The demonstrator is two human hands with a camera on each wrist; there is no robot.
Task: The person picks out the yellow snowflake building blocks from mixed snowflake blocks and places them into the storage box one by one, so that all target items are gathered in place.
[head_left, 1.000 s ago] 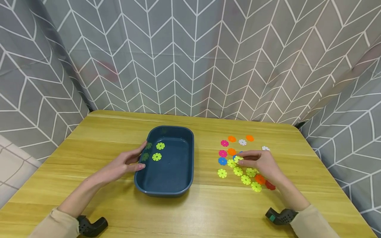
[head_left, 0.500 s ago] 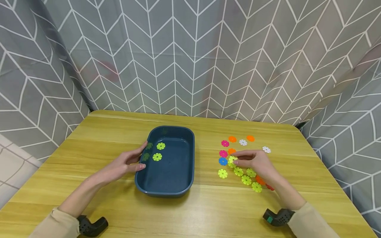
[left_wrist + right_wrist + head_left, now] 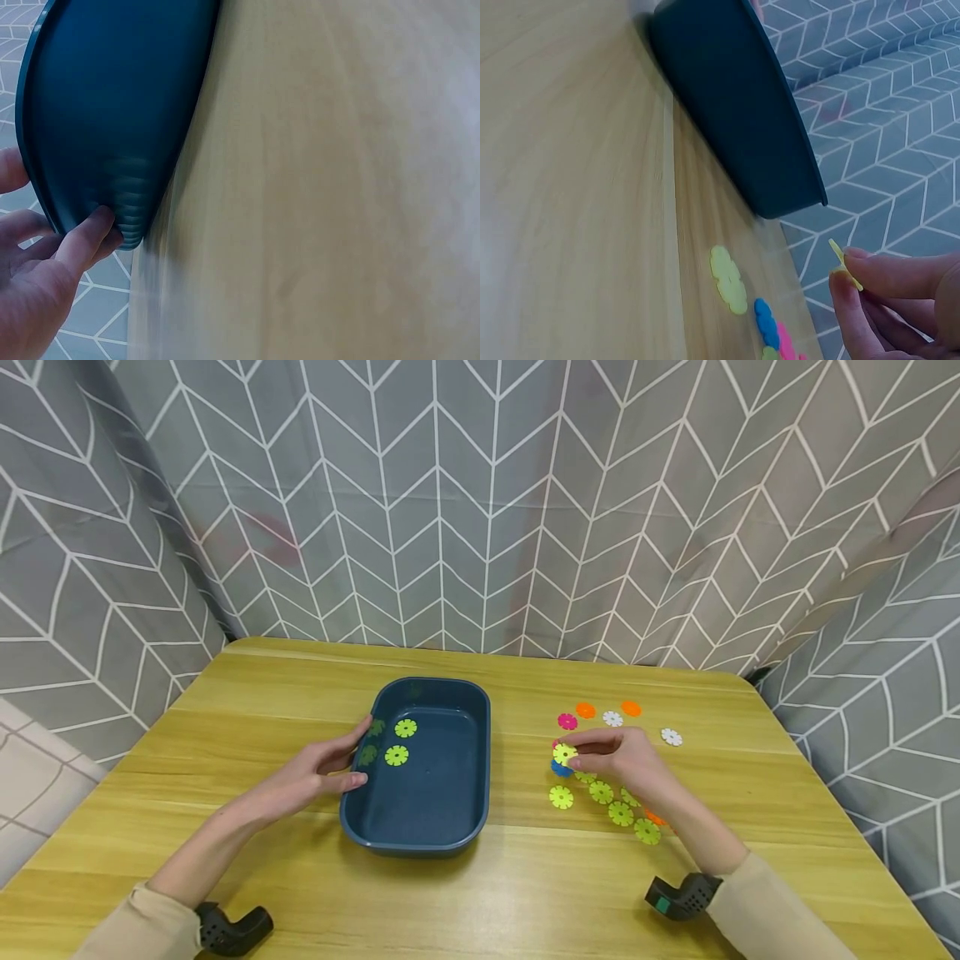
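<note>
My right hand (image 3: 618, 756) pinches a yellow snowflake disc (image 3: 565, 755) between thumb and fingers, above the loose pieces. In the right wrist view the pinched disc (image 3: 843, 264) shows nearly edge-on. My left hand (image 3: 318, 772) holds the left side of a dark blue plastic basin (image 3: 488, 768), its thumb and fingertips at the rim. The left wrist view shows fingers (image 3: 90, 232) against the basin's outer wall. Inside the basin lie two yellow discs (image 3: 406, 728), with their reflections on its left inner wall.
Right of the basin, several yellow discs (image 3: 620, 814) lie on the wooden table (image 3: 517, 885). A blue disc (image 3: 560, 769), pink disc (image 3: 567, 722), orange disc (image 3: 631, 708) and white disc (image 3: 672, 737) lie around them. A patterned grey curtain (image 3: 465, 510) hangs behind.
My right hand has moved left and slightly up, carrying the yellow disc away from the pile toward the basin. My left hand and the basin stay put.
</note>
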